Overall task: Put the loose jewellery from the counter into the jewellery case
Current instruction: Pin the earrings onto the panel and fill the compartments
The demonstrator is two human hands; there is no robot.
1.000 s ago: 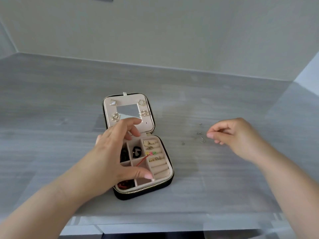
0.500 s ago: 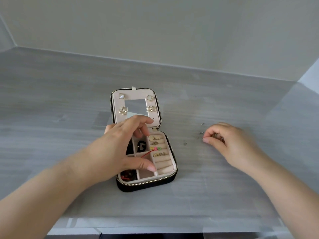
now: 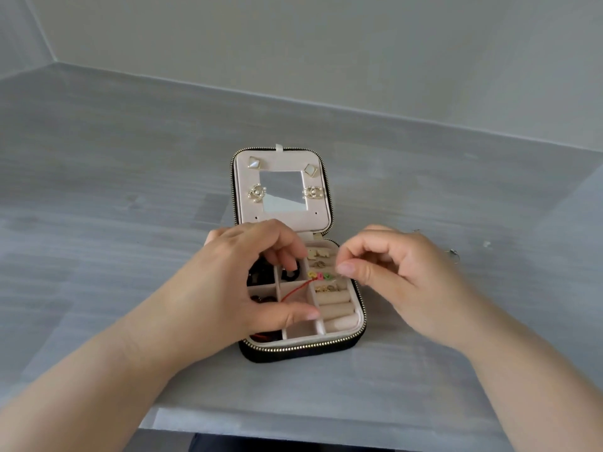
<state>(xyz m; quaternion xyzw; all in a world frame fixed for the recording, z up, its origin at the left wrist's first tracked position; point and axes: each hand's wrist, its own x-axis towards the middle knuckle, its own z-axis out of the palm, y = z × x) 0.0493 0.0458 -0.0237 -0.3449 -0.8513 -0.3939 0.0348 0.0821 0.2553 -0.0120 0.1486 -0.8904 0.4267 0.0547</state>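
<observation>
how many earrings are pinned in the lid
4, around the mirror: left diamond stud and right diamond stud at its top corners, left sparkly earring and right sparkly earring beside it. None seems hidden.

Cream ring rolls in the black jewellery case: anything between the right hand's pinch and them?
Nothing visible. The right hand hangs pinched right above the cream ring rolls of the open black zipped jewellery case. The left hand covers only the left compartments, its thumb reaching the divider beside them.
</observation>
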